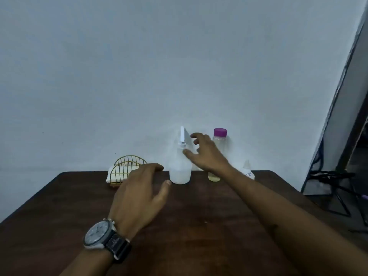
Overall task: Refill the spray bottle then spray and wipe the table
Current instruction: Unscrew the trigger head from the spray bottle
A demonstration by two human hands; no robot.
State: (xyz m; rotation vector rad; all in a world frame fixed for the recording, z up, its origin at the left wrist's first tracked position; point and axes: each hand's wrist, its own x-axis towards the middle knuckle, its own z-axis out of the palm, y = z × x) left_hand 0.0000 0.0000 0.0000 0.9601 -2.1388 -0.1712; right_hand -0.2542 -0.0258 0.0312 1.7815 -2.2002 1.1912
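Spray bottle [180, 173]: translucent white, white nozzle on top, upright at 12 o'clock on the dark brown table [199, 226], near the far edge. Refill bottle [221, 141] just beside at its 3 o'clock: clear, upright, purple cap on, a little yellowish liquid at the bottom. Cloth [111, 175]: white, folded, at 9 o'clock in a gold wire rack [129, 160].

Worktop [199, 216] near half: open passage from 6 o'clock. Far edge is crowded: wire rack [129, 162] at 11, spray bottle [180, 174] at 12, purple-capped bottle [220, 132] and small bottle [247, 166] toward 1. Narrow gaps between them. Wall [179, 76] close behind.
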